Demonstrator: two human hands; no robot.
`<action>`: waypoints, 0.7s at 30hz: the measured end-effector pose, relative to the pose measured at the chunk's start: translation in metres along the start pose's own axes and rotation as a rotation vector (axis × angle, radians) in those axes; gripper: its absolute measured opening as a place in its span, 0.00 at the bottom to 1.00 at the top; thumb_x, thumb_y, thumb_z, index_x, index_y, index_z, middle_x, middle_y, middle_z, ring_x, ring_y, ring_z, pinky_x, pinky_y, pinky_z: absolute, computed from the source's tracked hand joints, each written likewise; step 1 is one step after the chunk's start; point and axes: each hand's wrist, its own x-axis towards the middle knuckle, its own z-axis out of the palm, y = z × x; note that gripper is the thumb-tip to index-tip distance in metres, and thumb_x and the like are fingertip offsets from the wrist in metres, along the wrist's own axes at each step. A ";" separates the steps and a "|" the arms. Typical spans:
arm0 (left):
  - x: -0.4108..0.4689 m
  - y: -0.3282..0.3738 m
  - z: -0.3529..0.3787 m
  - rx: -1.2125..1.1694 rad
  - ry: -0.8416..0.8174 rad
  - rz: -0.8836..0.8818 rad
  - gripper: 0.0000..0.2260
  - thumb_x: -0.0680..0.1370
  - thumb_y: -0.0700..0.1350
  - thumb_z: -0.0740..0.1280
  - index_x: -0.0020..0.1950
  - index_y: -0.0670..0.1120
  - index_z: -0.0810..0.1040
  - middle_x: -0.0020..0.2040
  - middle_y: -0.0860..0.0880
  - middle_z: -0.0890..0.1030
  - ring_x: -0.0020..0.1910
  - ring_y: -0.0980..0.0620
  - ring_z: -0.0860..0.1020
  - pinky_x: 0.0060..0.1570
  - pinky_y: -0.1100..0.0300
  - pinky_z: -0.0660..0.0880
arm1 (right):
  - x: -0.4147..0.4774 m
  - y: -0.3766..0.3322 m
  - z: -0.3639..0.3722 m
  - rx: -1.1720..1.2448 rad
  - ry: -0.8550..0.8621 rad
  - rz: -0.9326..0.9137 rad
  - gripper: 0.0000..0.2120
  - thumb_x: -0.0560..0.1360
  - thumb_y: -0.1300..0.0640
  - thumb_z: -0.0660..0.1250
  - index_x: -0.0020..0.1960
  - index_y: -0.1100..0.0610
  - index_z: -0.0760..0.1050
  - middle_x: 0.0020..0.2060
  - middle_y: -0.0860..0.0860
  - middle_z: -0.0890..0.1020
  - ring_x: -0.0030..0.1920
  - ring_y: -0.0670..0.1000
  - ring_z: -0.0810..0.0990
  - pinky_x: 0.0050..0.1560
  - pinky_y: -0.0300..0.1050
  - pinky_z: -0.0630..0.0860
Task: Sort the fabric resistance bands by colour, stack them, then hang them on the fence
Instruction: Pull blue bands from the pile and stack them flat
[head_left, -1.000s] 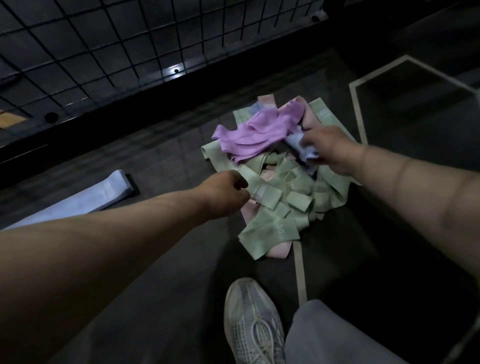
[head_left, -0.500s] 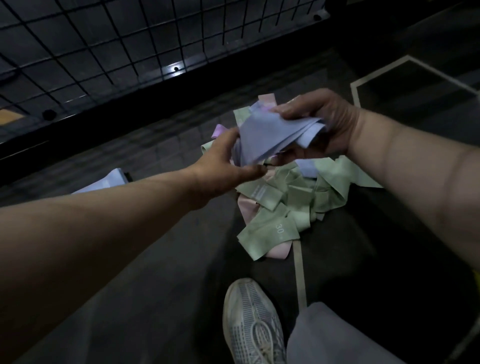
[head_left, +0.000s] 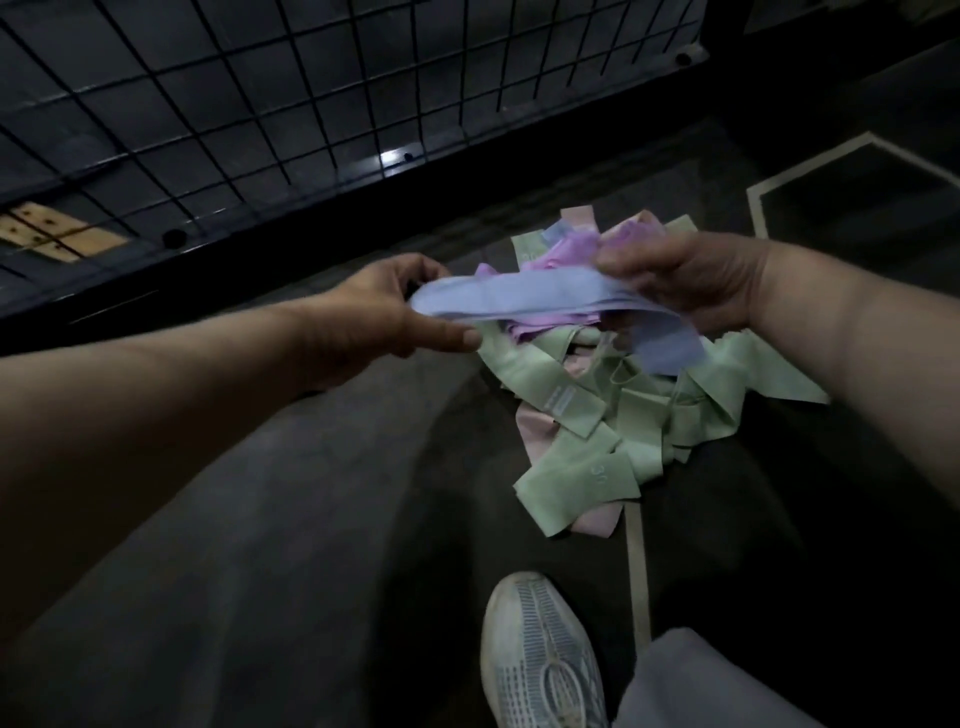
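A light blue band (head_left: 519, 296) is stretched flat between my hands, above a loose pile of bands on the dark floor. My left hand (head_left: 395, 312) pinches its left end and my right hand (head_left: 685, 286) grips its right end. Under it lie purple bands (head_left: 566, 249), several green bands (head_left: 623, 410) and pale pink bands (head_left: 535, 431). A second blue piece (head_left: 670, 348) hangs below my right hand. The black wire fence (head_left: 260, 104) runs across the top of the view.
My pale sneaker (head_left: 540, 654) and grey trouser leg (head_left: 701, 686) are at the bottom. A pale floor line (head_left: 638, 571) runs from the pile towards me, and another line (head_left: 758, 208) marks the floor at the right.
My right hand lifted a blue band out of the pile. My left hand took its other end, and the band is now pulled out flat between both hands. The camera has tilted, hiding the blue band laid at left.
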 end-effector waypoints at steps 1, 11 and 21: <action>-0.003 -0.001 -0.012 0.009 0.015 0.006 0.29 0.53 0.48 0.83 0.50 0.50 0.76 0.41 0.52 0.79 0.39 0.54 0.75 0.33 0.59 0.70 | 0.001 0.001 0.002 -0.084 -0.034 0.059 0.19 0.63 0.54 0.79 0.52 0.57 0.82 0.42 0.53 0.81 0.39 0.50 0.79 0.37 0.42 0.77; -0.039 -0.032 -0.090 -0.030 0.112 -0.093 0.16 0.70 0.36 0.76 0.53 0.46 0.76 0.38 0.50 0.75 0.29 0.58 0.72 0.26 0.65 0.68 | 0.030 -0.012 0.031 0.058 0.152 -0.067 0.19 0.71 0.62 0.67 0.62 0.55 0.76 0.45 0.55 0.83 0.39 0.50 0.83 0.40 0.44 0.82; -0.068 -0.051 -0.077 0.091 -0.129 -0.251 0.17 0.70 0.62 0.73 0.44 0.49 0.80 0.39 0.46 0.73 0.35 0.50 0.72 0.33 0.59 0.72 | 0.061 -0.058 0.112 0.129 0.028 -0.261 0.14 0.73 0.62 0.63 0.58 0.61 0.77 0.46 0.55 0.82 0.49 0.52 0.84 0.51 0.44 0.82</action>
